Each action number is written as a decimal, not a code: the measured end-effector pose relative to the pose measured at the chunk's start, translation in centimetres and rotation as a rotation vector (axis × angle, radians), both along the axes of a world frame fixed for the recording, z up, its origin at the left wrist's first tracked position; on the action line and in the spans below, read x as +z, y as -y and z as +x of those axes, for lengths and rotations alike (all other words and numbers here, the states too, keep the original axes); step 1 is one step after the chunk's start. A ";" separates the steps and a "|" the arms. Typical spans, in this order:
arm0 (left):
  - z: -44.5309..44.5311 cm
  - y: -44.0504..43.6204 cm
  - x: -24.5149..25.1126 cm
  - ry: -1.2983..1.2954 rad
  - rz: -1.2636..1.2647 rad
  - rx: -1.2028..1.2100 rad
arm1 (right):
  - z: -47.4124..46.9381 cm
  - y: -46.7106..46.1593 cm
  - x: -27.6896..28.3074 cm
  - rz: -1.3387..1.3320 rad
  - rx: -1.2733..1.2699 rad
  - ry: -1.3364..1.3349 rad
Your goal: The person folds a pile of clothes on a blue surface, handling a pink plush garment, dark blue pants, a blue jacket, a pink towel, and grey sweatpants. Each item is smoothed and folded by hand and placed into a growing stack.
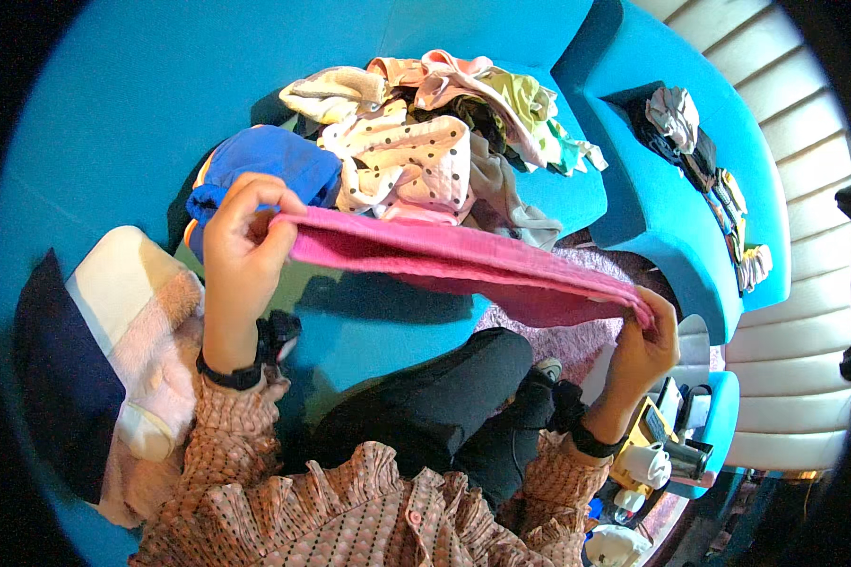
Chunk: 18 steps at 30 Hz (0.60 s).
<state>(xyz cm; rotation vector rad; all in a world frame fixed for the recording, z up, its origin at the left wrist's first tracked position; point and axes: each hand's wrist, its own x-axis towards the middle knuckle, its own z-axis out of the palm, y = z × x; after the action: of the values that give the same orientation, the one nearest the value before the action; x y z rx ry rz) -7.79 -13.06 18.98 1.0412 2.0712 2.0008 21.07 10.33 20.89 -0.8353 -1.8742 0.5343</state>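
Observation:
A pink cloth garment is stretched between my two hands above my lap. My left hand pinches its left end between thumb and fingers. At the lower right end, my right hand grips the edge. Just behind the cloth lies a heap of clothes on the blue sofa, with a cream dotted cloth in front and a yellow-green one at the right. A blue garment with an orange and white edge lies beside the heap, beyond my left hand.
A plush cushion or blanket lies at the left by a dark navy item. More clothes lie on the sofa's right section. At the lower right, a white mug and a dark tumbler sit near a yellow tray.

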 end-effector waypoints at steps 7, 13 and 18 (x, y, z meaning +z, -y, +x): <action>-1.0 -2.5 -1.1 0.327 0.058 0.017 | -0.4 -0.6 -0.9 -0.237 0.093 -0.022; -0.9 -1.4 -1.7 -0.330 0.364 0.264 | -0.2 -1.9 -1.4 0.242 0.122 -0.145; 3.9 3.6 -3.3 -0.450 0.535 0.295 | 4.0 1.3 -1.3 0.245 0.138 -0.224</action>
<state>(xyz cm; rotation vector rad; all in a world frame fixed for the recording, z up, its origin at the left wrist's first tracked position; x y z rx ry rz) -3.85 -16.66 15.70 1.4554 2.0146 2.7929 25.09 9.02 19.56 -0.4681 -1.7543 0.4510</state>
